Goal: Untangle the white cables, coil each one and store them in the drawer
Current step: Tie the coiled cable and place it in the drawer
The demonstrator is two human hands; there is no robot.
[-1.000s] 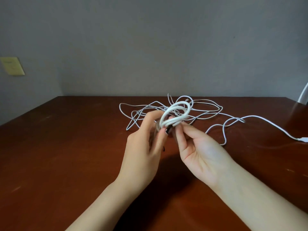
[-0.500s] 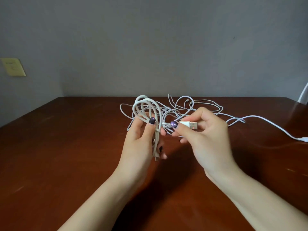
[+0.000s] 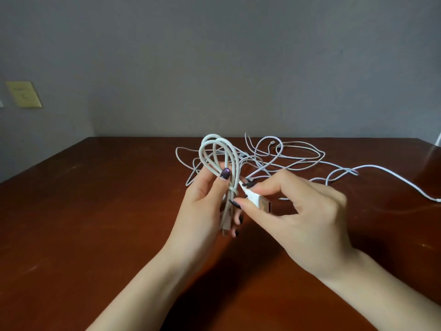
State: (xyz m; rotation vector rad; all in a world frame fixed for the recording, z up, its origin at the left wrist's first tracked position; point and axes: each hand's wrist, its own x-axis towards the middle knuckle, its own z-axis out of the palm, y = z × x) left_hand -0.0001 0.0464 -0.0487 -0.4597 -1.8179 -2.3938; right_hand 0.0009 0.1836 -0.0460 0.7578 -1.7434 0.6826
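Your left grip (image 3: 205,211) is closed round a coiled cable (image 3: 236,163), with the thumb pressed across the strands just below the loops, which stand upright above your fingers. Your right grip (image 3: 305,211) pinches a white USB plug (image 3: 260,203) between thumb and forefinger, its metal end pointing toward your palm (the other fingers are curled in behind it). A short stretch of lead runs from the plug to the waist of the coil, where one turn is wrapped round the bundle. At the bottom of the coil a small connector (image 3: 225,229) hangs out beside your left fingertips. Both hands are close together above the brown wooden surface (image 3: 95,211), near its middle. Behind them on the surface lies the tangle (image 3: 269,163) of thin white cables, their loops crossing one another; you cannot tell how many there are. One thicker white strand (image 3: 379,167) trails from it toward the right edge. A yellowish plate (image 3: 23,94) sits on the grey wall (image 3: 214,68) at far left.
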